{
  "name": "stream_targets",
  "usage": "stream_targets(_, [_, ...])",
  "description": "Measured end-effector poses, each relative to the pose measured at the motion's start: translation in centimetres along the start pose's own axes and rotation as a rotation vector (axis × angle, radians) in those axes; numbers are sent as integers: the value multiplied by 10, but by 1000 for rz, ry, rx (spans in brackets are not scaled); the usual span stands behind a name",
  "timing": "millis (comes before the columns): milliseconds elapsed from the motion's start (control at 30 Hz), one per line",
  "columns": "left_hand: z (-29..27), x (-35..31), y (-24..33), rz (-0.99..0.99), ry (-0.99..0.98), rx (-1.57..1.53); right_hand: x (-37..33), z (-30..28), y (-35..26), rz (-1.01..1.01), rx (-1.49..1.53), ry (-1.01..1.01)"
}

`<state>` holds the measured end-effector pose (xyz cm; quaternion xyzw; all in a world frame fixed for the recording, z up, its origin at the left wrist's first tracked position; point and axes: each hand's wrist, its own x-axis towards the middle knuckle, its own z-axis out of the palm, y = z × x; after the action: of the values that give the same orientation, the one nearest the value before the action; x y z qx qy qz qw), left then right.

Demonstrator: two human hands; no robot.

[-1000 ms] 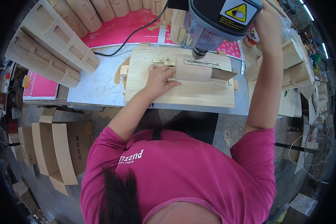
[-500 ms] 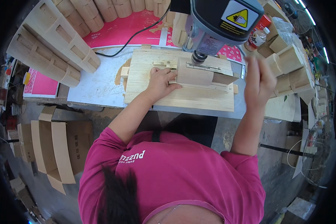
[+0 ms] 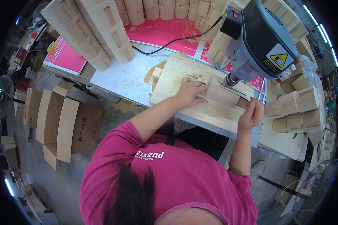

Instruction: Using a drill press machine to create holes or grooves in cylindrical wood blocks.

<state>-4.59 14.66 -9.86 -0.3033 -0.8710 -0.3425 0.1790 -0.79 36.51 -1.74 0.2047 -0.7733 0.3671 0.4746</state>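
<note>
1. The wooden piece (image 3: 218, 94) lies on the flat board (image 3: 168, 80), right under the nose of the drill (image 3: 264, 45); whether the bit touches it, I cannot tell.
2. The left hand (image 3: 191, 93), left of the drill's nose, grips one end of the piece with thumb and fingers. Pressing down as well as inward should stop it twisting or lifting.
3. The right hand (image 3: 252, 114), below and right of the drill's nose, has curled fingers beside the other end; I cannot tell whether it pinches anything.
4. Line up the narrow strip (image 3: 239, 92) on the piece's top squarely under the drill.
5. Fingertips are best well outside the drill's path.
6. The cord (image 3: 161, 51), left of the drill, should lie clear of both wrists.
</note>
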Motion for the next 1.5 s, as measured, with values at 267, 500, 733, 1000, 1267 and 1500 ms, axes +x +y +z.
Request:
stream_targets(267, [-4,-6,-3,-45,-26,-14,152,-2,-22,176,-223,61])
stream_targets(500, [-1,4,6,-115,-112,-47,164,-3,22,170,-92,-12])
stream_targets(733, [3,9,14,-187,-45,-176,21,-48,63,549,-113,-732])
stream_targets(1000, [-54,-17,20,-99,-148,-406,-4,-60,-5,561,122,-753])
stream_targets(1267, [-147,-66,-2,-705,68,-1001,-43,-72,-6,1280,533,-707])
stream_targets(1500, [-156,-82,-2,-1238,436,-1279,-62,-57,-14,1204,286,-835])
